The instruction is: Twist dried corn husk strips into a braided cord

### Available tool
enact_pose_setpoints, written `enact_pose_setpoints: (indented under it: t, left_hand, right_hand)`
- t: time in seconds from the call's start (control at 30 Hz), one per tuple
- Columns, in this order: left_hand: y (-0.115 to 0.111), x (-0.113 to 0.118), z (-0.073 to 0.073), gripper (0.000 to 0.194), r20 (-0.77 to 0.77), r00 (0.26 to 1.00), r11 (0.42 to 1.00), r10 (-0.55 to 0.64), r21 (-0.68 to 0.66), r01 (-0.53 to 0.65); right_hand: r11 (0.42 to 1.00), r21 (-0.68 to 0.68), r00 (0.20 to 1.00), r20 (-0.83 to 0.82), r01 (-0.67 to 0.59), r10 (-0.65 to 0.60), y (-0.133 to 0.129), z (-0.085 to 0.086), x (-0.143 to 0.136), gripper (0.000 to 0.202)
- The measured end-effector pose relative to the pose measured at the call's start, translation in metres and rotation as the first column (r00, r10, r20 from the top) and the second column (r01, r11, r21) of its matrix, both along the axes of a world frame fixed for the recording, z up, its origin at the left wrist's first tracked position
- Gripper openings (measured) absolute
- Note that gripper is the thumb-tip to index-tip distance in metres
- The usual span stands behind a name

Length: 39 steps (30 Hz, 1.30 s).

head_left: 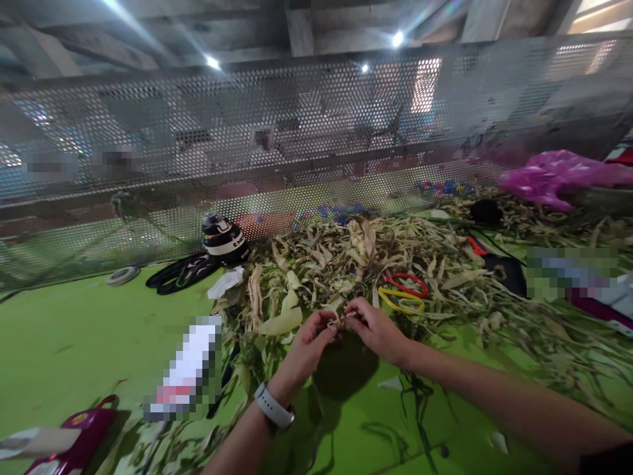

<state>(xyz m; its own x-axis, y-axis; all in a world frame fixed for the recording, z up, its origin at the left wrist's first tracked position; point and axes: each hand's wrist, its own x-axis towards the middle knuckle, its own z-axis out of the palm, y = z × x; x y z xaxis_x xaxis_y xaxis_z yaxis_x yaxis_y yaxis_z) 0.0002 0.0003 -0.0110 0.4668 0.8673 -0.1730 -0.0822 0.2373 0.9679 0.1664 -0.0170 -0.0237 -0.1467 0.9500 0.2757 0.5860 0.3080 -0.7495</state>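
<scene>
Pinching one thin pale strip [335, 318]: our left hand [310, 342]; just beside it, our right hand [380, 333], hold unclear; possible fault: snapping, from pulling too hard.

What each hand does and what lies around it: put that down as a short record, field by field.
left hand: pinching a pale strip
right hand: close to the strip, contact unclear
beyond hands: dry leaf pile, with a red loop and yellow loop
left of pile: black-and-white container
behind pile: perforated panel
surface: green tabletop
</scene>
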Motion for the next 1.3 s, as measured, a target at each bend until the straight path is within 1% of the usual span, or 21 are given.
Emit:
enact_pose_setpoints:
  t: [0.1,0.17,0.2,0.27,0.33,0.37,0.43,0.5,0.6,0.7,0.8,0.87,1.0,1.13,1.23,1.3]
  left_hand:
    - [0.0,0.002,-0.004,0.032,0.051,0.998,1.0,0.028,-0.01,-0.028]
    - [0.001,0.002,-0.005,0.034,0.098,0.992,0.996,0.077,-0.059,-0.072]
    - [0.001,0.002,-0.005,0.034,0.121,0.987,0.991,0.103,-0.093,-0.092]
    - [0.002,0.001,-0.004,0.034,0.151,0.977,0.981,0.153,-0.143,-0.132]
    - [0.003,0.001,-0.001,0.033,0.164,0.968,0.974,0.191,-0.154,-0.166]
    - [0.003,0.0,0.0,0.033,0.167,0.965,0.972,0.204,-0.151,-0.179]
    - [0.003,0.0,0.002,0.032,0.172,0.96,0.97,0.22,-0.141,-0.197]
    - [0.002,0.0,0.003,0.031,0.176,0.959,0.97,0.224,-0.134,-0.202]
    - [0.002,0.0,0.002,0.03,0.171,0.96,0.97,0.223,-0.136,-0.201]
    - [0.003,0.0,0.001,0.031,0.165,0.967,0.975,0.196,-0.141,-0.174]
    - [0.003,0.001,0.0,0.031,0.162,0.969,0.976,0.186,-0.144,-0.163]
    - [0.002,0.002,-0.001,0.03,0.153,0.967,0.975,0.203,-0.127,-0.185]
    - [0.0,0.005,-0.004,0.026,0.135,0.96,0.969,0.246,-0.034,-0.243]
    - [-0.004,0.007,-0.005,0.027,0.096,0.952,0.955,0.289,0.038,-0.294]
    - [-0.005,0.007,-0.003,0.025,0.035,0.953,0.946,0.3,0.113,-0.302]
    - [-0.005,0.005,-0.001,0.023,-0.001,0.958,0.946,0.286,0.158,-0.282]
  right_hand:
    - [1.0,-0.015,0.998,-0.065,-0.011,0.01,-0.001,-0.003,-0.001,0.016]
    - [1.0,0.018,0.997,-0.074,0.009,-0.008,-0.002,-0.003,-0.001,0.019]
    - [0.998,0.056,0.998,-0.055,0.029,-0.026,-0.003,-0.002,-0.001,0.02]
    - [0.983,0.176,0.997,0.041,0.05,-0.058,-0.004,0.001,0.001,0.018]
    - [0.953,0.304,0.981,0.179,0.018,-0.076,-0.006,0.004,0.003,0.017]
    - [0.936,0.351,0.967,0.242,-0.009,-0.082,-0.006,0.006,0.003,0.018]
    - [0.918,0.396,0.94,0.323,-0.028,-0.111,-0.006,0.007,0.004,0.021]
    - [0.922,0.386,0.928,0.338,0.012,-0.154,-0.006,0.006,0.004,0.025]
    - [0.952,0.299,0.937,0.309,0.066,-0.162,-0.004,0.003,0.002,0.026]
    - [0.976,0.214,0.971,0.222,0.043,-0.091,-0.002,0.002,0.002,0.023]
    - [0.976,0.219,0.992,0.122,0.01,-0.038,-0.002,0.003,0.002,0.02]
    - [0.973,0.232,0.995,0.1,-0.018,-0.005,-0.004,0.004,0.001,0.018]
    - [0.974,0.21,0.994,0.085,-0.08,0.064,-0.01,-0.001,-0.005,0.013]
    - [0.975,0.195,0.993,0.081,-0.103,0.089,-0.014,-0.007,-0.013,0.013]
    - [0.976,0.178,0.99,0.092,-0.125,0.11,-0.016,-0.005,-0.014,0.015]
    - [0.986,0.138,0.995,0.057,-0.089,0.081,-0.015,-0.002,-0.012,0.016]
